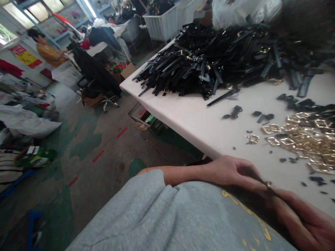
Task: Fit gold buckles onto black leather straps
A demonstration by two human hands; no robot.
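Observation:
Close to my body, at the table's front edge, both hands meet around a small dark strap with a gold-coloured buckle (268, 184). My left hand (232, 172) comes in from the left, thumb and fingers closed in a pinch beside the buckle. On the other side, my right hand (300, 214) is closed on the strap's other end, its fingers partly blurred. Most of the strap is hidden by my fingers. Beyond the hands lies a pile of gold-coloured buckle frames (303, 139), with small black loops (237, 111) scattered near it.
A large heap of black straps (188, 66) covers the far part of the white table (180, 113). A white plastic bag (243, 14) rests behind it. Left of the table are an office chair (96, 87), a white bin (162, 24) and a seated person (48, 50) in orange.

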